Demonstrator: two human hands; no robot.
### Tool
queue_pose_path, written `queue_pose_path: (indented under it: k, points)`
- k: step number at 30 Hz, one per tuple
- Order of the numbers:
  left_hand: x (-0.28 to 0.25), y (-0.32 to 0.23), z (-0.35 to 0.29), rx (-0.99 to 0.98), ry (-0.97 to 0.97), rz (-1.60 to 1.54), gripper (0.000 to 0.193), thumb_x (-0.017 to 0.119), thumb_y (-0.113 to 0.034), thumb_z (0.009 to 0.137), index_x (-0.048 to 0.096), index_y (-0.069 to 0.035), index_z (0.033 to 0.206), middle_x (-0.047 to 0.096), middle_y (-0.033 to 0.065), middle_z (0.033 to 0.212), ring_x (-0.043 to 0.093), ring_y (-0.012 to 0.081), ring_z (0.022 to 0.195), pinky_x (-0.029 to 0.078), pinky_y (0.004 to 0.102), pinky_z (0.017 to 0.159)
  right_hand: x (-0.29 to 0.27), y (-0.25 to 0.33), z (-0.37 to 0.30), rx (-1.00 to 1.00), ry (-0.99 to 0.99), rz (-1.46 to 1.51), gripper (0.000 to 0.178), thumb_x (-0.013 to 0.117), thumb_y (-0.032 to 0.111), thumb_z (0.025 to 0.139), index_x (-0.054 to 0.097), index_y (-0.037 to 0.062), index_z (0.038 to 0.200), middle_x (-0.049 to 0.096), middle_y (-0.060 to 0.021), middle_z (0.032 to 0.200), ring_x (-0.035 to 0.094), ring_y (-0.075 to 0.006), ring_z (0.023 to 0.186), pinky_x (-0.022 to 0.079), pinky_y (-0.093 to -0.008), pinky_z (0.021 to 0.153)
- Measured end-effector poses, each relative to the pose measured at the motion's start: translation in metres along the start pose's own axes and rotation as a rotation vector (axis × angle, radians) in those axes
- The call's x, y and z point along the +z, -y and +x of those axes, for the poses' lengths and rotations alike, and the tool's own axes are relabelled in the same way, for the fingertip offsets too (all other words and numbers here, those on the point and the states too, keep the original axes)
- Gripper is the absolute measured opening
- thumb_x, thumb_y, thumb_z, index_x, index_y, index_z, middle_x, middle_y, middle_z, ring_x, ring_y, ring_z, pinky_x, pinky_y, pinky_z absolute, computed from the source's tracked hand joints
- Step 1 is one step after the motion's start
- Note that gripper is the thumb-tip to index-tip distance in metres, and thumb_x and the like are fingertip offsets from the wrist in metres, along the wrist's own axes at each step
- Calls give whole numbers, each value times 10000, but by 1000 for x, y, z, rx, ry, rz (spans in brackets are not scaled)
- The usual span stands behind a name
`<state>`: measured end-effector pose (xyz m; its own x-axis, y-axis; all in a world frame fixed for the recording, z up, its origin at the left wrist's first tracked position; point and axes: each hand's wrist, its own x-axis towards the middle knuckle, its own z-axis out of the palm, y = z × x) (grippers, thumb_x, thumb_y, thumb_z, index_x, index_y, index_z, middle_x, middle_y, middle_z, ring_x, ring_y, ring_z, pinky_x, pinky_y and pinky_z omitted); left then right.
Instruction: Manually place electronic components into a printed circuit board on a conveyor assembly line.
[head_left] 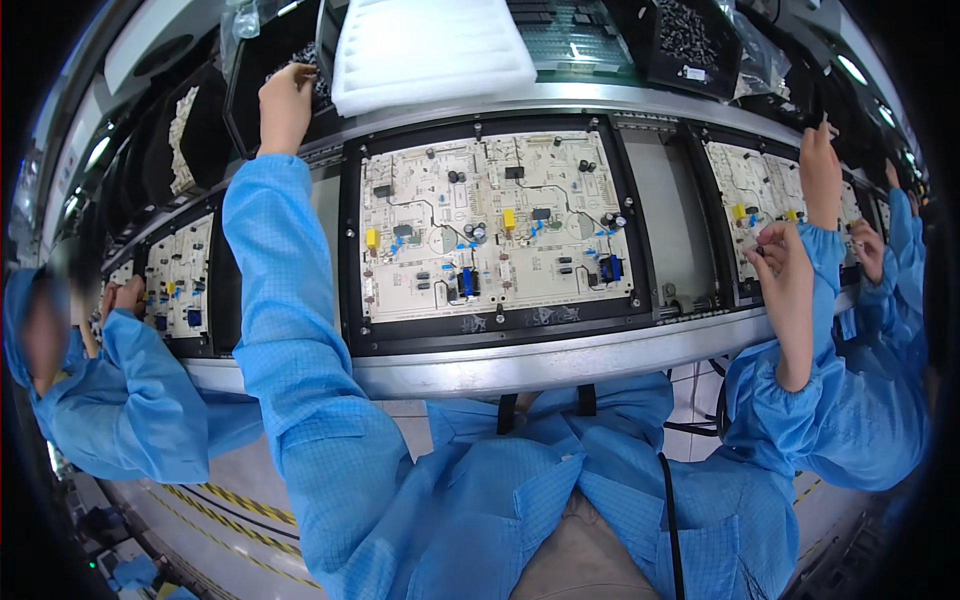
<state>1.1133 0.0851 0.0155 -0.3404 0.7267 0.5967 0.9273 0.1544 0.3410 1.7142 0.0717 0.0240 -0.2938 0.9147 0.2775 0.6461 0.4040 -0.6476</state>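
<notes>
My left hand [286,108] reaches over a black bin [240,110] of small metallic-looking parts [322,82] at the back left. Its fingers are bent together at the bin, and what they hold, if anything, is too small to make out. On the right, my right hand [788,285] is raised with thumb and fingertips pinched around a small dark component [761,250], close to the right-hand circuit board. Between my arms, a pale printed circuit board [455,300] lies in a black frame [352,235]. It carries yellow blocks, blue coils and dark capacitors.
White foam sheeting [430,50] rests behind the board. Another black bin of parts [695,45] stands at the back right. A metal rail [480,376] runs along the front. Co-workers' hands [820,180] are at the right board [735,180]; another person [130,390] works at left.
</notes>
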Motion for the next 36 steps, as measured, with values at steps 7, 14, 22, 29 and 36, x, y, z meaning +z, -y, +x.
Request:
queue_pose_path:
  k: [7,14,22,29,36]
  points:
    - [-1,4,-2,-17,23,46,228,572,-52,807,676,-46,1009,668,160,961,659,256,900,502,326,806,-2,6,-27,89,12,-84,261,602,-99,778,481,3,986,585,-107,820,603,-136,724,475,-229,650]
    - [2,3,-3,-60,-5,-38,192,584,-112,883,636,-20,1043,682,103,861,670,153,770,509,270,686,-18,-6,-32,81,38,-173,142,599,-81,780,533,-25,892,607,-115,790,631,-175,736,488,-265,669]
    - [8,15,2,-83,-90,-60,214,551,-199,922,631,-32,1030,662,76,818,619,114,721,482,253,662,-31,5,4,79,-239,-9,149,567,15,880,564,-53,1012,642,-103,858,635,-142,746,498,-244,669]
    - [-20,-24,5,-286,-9,-910,300,520,-236,955,563,13,1118,594,28,877,548,73,765,447,175,680,-40,22,83,-70,-344,-74,154,578,60,889,570,-36,1009,622,-60,762,566,-90,656,458,-224,576]
    - [-60,-114,-55,-508,412,-1505,241,483,-229,971,543,-11,1055,531,1,835,520,68,767,442,176,715,-39,-8,156,-263,-24,-350,95,634,64,774,615,12,851,612,-101,687,581,-172,616,464,-273,580]
